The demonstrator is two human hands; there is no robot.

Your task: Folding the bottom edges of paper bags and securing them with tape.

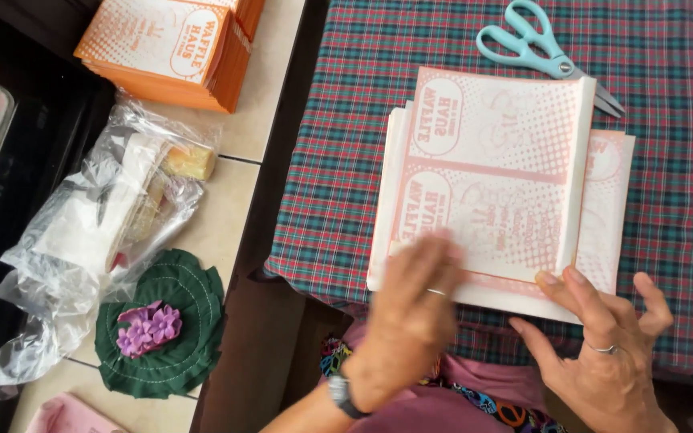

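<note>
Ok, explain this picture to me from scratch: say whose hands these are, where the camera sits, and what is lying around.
There is one picture, from a camera worn on a person's head, looking down. No machine is involved, only bare hands. The left hand, blurred, lies on a stack of pale pink printed sheets. The right hand touches the stack's near edge with its fingertips. The stack rests on a plaid tablecloth, with light blue scissors beyond it. On the tiled floor to the left lie an orange pile of printed sheets, a clear plastic bag and a green fabric piece with a purple flower.
</note>
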